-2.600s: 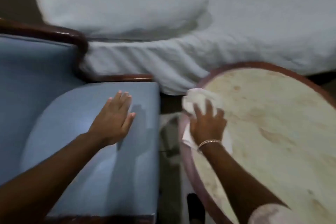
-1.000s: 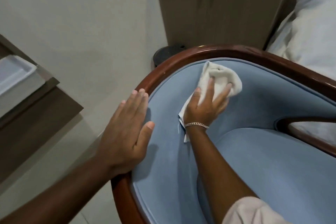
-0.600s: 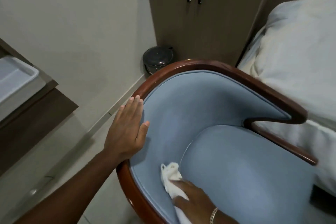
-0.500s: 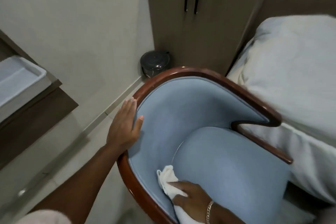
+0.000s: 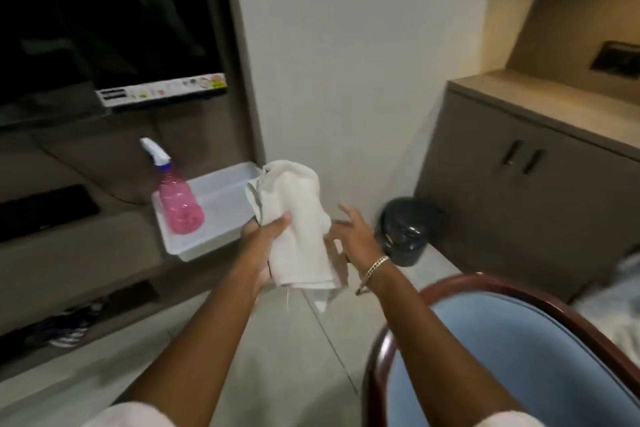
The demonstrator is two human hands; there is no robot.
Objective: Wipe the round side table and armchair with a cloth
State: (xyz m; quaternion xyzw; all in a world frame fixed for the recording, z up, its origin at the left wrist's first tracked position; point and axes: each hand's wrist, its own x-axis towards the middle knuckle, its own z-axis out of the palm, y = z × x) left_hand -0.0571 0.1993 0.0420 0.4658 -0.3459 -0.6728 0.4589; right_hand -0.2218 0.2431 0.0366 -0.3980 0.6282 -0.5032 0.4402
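Cloth (image 5: pixel 298 232): upright in the left hand (image 5: pixel 266 246), thumb pinching it against the palm, above the floor, off the armchair (image 5: pixel 502 357); right hand (image 5: pixel 353 236) spread, fingertips at its edge; tray (image 5: pixel 207 215) with spray bottle (image 5: pixel 176 201) just beyond (table unseen); likely refolding; square the edges, turn a clean face out.

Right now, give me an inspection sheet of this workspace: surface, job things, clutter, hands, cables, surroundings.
Surface: pale tiled floor; round side table out of view.
Job's things: white cloth held up; blue armchair with dark wood rim at lower right.
Clutter: pink spray bottle standing in white plastic tray.
Hands: left hand grips cloth; right hand open beside it.
Cables: nothing seen.
Surroundings: dark round bin, brown two-door cabinet, black screen.
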